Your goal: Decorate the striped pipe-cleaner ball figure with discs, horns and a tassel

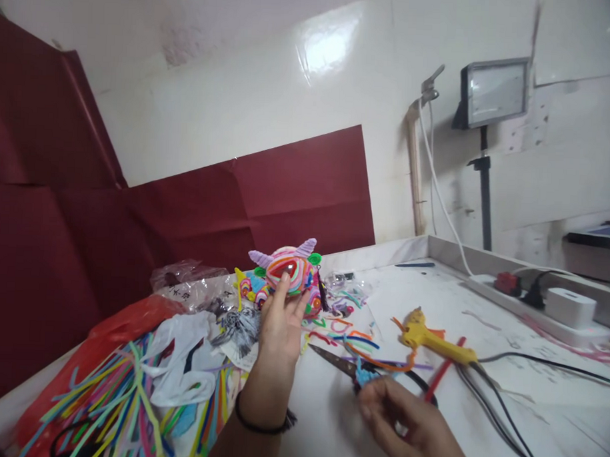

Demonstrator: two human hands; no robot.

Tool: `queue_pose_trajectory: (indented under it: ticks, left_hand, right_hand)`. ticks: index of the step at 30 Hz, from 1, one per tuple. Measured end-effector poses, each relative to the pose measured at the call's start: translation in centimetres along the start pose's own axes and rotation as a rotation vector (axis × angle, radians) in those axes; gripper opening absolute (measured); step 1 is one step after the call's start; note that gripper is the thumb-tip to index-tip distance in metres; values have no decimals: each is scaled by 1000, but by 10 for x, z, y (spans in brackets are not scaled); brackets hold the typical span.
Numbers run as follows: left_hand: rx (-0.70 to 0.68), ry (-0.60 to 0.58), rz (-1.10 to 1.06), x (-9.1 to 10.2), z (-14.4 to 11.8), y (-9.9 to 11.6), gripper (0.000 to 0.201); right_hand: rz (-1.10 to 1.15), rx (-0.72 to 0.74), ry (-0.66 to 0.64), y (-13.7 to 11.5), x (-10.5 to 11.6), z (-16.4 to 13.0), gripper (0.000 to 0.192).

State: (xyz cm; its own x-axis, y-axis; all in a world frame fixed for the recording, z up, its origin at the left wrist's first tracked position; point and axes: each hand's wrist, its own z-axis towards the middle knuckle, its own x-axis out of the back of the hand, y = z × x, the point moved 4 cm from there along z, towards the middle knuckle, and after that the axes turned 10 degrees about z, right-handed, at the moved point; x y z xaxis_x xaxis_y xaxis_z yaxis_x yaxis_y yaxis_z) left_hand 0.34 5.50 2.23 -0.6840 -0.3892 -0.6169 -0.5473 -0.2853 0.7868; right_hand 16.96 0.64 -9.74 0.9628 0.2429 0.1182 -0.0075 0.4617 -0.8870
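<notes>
The left hand [281, 328] touches the horned, multicoloured chenille-stem figure [296, 276] toward the back of the tabletop [318, 419] (whether it grips, I cannot tell). The right hand [403, 418] pinches a small light-blue chenille piece [364, 373] beside the scissors [333, 360]. Farther out, a yellow glue gun [440, 343] lies rightward, loose chenille stems [116, 398] leftward.
</notes>
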Motion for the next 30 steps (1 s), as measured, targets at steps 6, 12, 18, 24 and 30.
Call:
queue_pose_trajectory:
  ticks: [6,12,18,24,30]
  left_hand:
    - [-17,-75,49,-3,-7,-16,4]
    - [-16,-173,108,-6,-9,-32,24]
    - [-55,-161,107,-7,-8,-34,26]
    - [-54,-163,193,-1,-5,-41,29]
    - [-134,-170,244,4,-1,-50,42]
  right_hand:
    - [308,-104,248,-46,-7,55,50]
    - [539,-165,414,-61,-21,85,63]
    - [614,-267,492,-47,-28,93,67]
    - [739,-316,450,-44,-36,97,48]
    - [878,-315,411,-44,-41,103,48]
